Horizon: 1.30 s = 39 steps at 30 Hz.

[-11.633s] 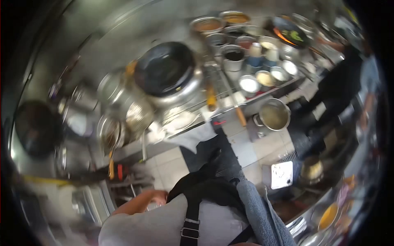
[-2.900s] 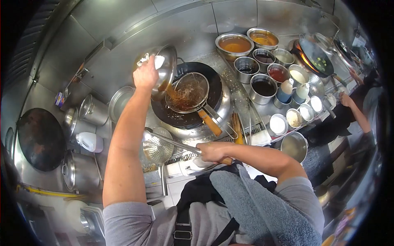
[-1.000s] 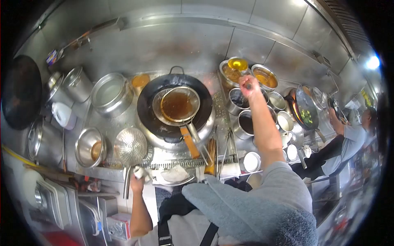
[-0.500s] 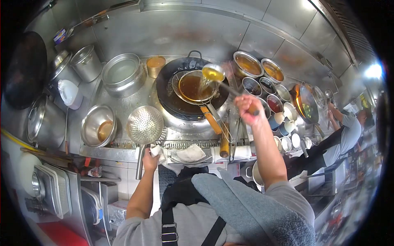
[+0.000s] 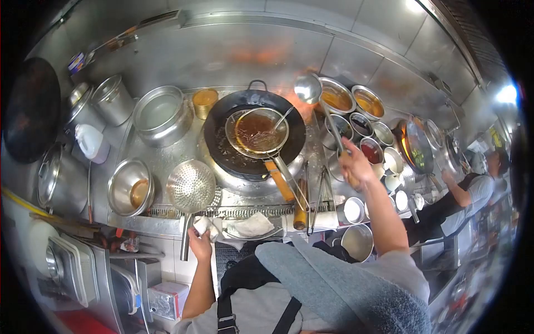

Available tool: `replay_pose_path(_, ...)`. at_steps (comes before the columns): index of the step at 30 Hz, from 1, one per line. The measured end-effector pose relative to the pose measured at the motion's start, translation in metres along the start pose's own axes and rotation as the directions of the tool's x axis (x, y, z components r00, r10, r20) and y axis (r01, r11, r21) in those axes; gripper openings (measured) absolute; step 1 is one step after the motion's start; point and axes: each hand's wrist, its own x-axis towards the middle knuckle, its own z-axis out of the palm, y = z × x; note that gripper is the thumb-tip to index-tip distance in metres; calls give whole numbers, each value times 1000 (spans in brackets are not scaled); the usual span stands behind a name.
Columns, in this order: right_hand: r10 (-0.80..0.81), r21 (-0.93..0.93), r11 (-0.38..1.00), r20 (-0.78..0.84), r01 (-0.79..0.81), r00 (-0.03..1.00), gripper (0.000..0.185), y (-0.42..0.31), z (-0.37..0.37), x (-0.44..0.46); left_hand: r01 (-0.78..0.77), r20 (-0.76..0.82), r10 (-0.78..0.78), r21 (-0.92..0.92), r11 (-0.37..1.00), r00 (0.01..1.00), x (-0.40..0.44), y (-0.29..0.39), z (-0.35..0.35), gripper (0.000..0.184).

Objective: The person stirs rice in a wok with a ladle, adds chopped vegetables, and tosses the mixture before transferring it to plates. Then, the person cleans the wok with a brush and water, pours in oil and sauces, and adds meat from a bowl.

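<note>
My right hand (image 5: 356,164) grips the long handle of a ladle (image 5: 307,89). The ladle's bowl is up beside the steel pots at the back right. In the middle, a fine-mesh strainer (image 5: 276,146) rests over a black wok (image 5: 217,133), its wooden handle (image 5: 280,181) pointing towards me. Brown liquid (image 5: 257,131) shows within the strainer's ring. My left hand (image 5: 200,244) is closed on a white cloth (image 5: 206,227), close beside the handle of a perforated skimmer (image 5: 191,183). Whether its fingers also touch that handle is unclear.
On the left stand a steel bowl (image 5: 132,186), a large pot (image 5: 158,114) and a plastic jug (image 5: 92,142). A tin (image 5: 204,102) sits behind the wok. Sauce containers (image 5: 371,149) crowd the right. Farther right, another person (image 5: 473,195) works by a flaming wok (image 5: 418,146).
The ladle held golden liquid pouring over the strainer; its bowl has since moved right and back, away from the wok. My right hand shifted right. My left hand keeps the cloth.
</note>
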Motion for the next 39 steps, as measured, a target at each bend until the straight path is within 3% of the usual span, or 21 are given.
replay_pose_path(1, 16, 14, 1000, -65, -15, 998, 73, -11, -10, 16, 53, 14, -53, -11, 999, 999, 5, -5, 11, 46)
replay_pose_path(3, 38, 150, 988, -60, -29, 997, 68, -9, -49, 71, 8, 14, -11, 206, 978, 1000, 15, -45, 37, 47)
replay_pose_path(5, 84, 242, 969, -102, -57, 991, 64, -1, -82, 125, -9, -16, 12, 209, 978, 1000, 19, -55, 45, 48)
replay_pose_path(9, 10, 84, 996, -228, 10, 974, 52, 23, -114, 198, 24, -72, -13, 154, 988, 997, 7, -27, 38, 47)
replay_pose_path(13, -29, -136, 990, -338, -19, 941, 59, 41, -117, 236, 52, -104, -33, 178, 983, 994, -6, -14, 44, 49)
replay_pose_path(15, -34, -211, 976, -373, -49, 927, 59, 38, -115, 240, 153, -144, -125, 202, 967, 982, -9, -11, 49, 48)
replay_pose_path(18, 15, -142, 988, -348, -69, 937, 45, 41, -126, 252, 111, -120, -89, 192, 975, 989, -6, -15, 46, 47)
replay_pose_path(19, 150, 158, 980, -196, -120, 969, 33, 49, -141, 267, 113, -122, -91, 191, 975, 988, -5, -13, 45, 47)
replay_pose_path(20, 230, 427, 881, -6, -206, 973, 21, 49, -150, 273, 107, -139, -83, 174, 979, 987, -5, -8, 44, 47)
replay_pose_path(21, 226, 418, 885, -2, -205, 974, 21, 50, -159, 277, 103, -158, -79, 153, 983, 984, -6, -5, 45, 47)
replay_pose_path(22, 184, 700, 680, 125, -218, 975, 18, 47, -161, 273, 94, -171, -70, 140, 986, 983, -6, -4, 45, 46)
replay_pose_path(23, 101, 886, 389, 231, -252, 968, 16, 45, -162, 269, 98, -167, -77, 124, 987, 983, -5, -3, 46, 46)
replay_pose_path(25, 54, 895, 391, 209, -214, 976, 13, 41, -158, 261, 143, -171, -108, 207, 968, 979, -6, -3, 46, 46)
replay_pose_path(28, 2, 943, 264, 208, -201, 978, 12, 31, -152, 254, 157, -173, -125, 190, 969, 977, -3, -18, 46, 48)
replay_pose_path(33, 36, 923, 338, 180, -182, 983, 11, 6, -140, 228, 120, -159, -109, 61, 991, 981, -2, -29, 44, 48)
replay_pose_path(37, 28, 889, 407, 217, -209, 976, 10, -19, -111, 178, 114, -175, -94, 107, 988, 980, -3, -26, 41, 45)
replay_pose_path(39, 1, 862, 428, 299, -271, 954, 10, -28, -97, 156, 33, -109, -19, 131, 991, 994, 1, -28, 34, 42)
